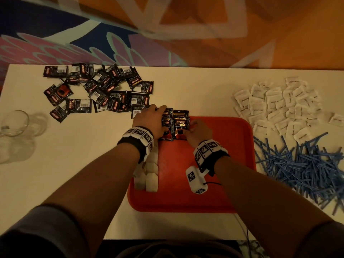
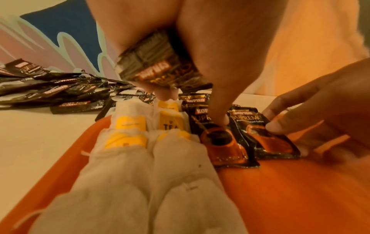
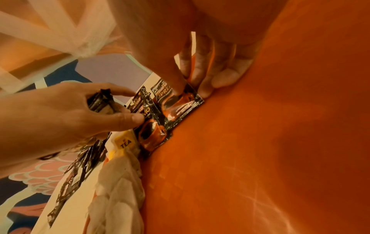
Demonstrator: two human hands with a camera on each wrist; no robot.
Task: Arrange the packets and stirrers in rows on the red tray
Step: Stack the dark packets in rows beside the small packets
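Observation:
The red tray lies in front of me. Tea bags lie in two rows along its left side. Beside them, at the tray's far edge, lie black coffee packets in two short overlapping rows. My left hand holds a small bunch of coffee packets in its curled fingers, and one fingertip presses the left packet on the tray. My right hand pinches the right packet, thumb on top and fingers curled at its right edge.
A loose pile of black coffee packets covers the table's back left. White sugar packets lie at the back right, with a heap of blue stirrers in front of them. Clear glass cups stand at the left edge.

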